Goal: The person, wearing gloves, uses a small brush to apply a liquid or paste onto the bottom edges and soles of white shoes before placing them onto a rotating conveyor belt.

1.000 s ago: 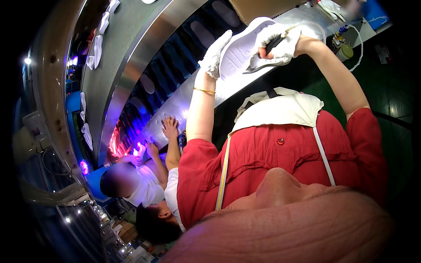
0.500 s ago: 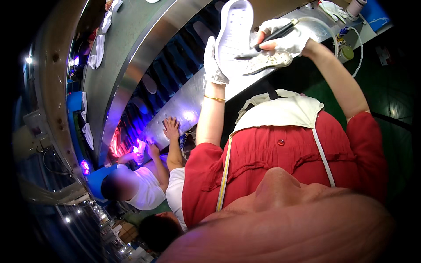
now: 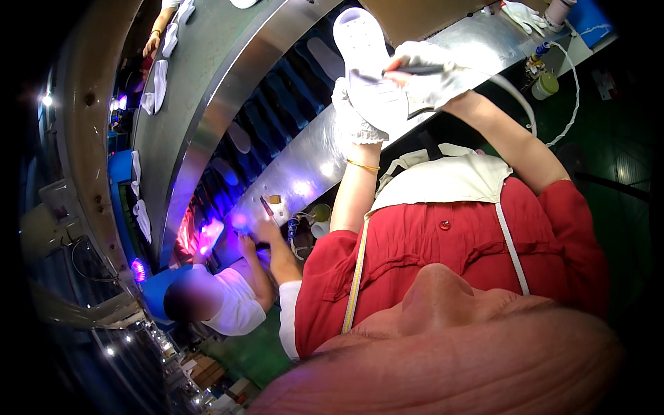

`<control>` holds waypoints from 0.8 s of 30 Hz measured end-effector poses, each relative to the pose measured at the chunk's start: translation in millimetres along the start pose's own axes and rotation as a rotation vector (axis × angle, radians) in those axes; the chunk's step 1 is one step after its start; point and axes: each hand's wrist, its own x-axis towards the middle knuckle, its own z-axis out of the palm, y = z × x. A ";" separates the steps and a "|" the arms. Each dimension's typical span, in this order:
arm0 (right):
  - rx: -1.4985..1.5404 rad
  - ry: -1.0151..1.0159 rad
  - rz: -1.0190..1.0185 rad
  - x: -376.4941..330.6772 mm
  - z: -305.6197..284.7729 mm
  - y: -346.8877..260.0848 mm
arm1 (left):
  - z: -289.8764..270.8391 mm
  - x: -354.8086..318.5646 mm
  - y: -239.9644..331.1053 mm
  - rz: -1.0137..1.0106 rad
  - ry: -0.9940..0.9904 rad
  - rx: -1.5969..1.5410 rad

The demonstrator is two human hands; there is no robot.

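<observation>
My left hand (image 3: 353,117), in a white glove with a gold bracelet at the wrist, grips a white shoe (image 3: 366,66) from below and holds it upright over the metal bench. My right hand (image 3: 432,83), also gloved in white, holds a dark pen-like tool (image 3: 415,70) whose tip rests against the side of the shoe. I wear a red top and a cream apron.
A curved conveyor (image 3: 277,117) with dark insoles runs along the shiny metal bench (image 3: 304,173). A co-worker in a white shirt (image 3: 232,308) sits to my left under purple light. A white hose (image 3: 553,104), a small jar (image 3: 545,84) and gloves (image 3: 522,14) lie at the far right.
The shoe has been lifted and turned from lying nearly flat to standing upright with its toe up. My right hand followed with the tool and stayed against it.
</observation>
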 end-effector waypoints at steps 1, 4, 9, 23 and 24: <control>0.080 -0.026 -0.023 -4.6 4.7 -5.8 | 6.0 -0.4 -1.8 0.014 -0.011 0.009; 0.152 -0.230 -0.047 -6.6 7.1 -45.0 | -51.2 14.4 12.3 0.280 -0.013 0.486; 0.292 -0.268 0.525 11.5 -19.2 -15.4 | -5.0 0.4 6.5 -0.074 -0.077 -0.085; 0.053 -0.118 0.111 3.1 -16.8 -2.8 | -11.9 -18.8 16.4 -0.148 -0.099 0.002; 0.193 -0.186 0.259 -8.8 -16.6 -12.3 | -14.2 -18.0 18.7 -0.091 -0.053 0.020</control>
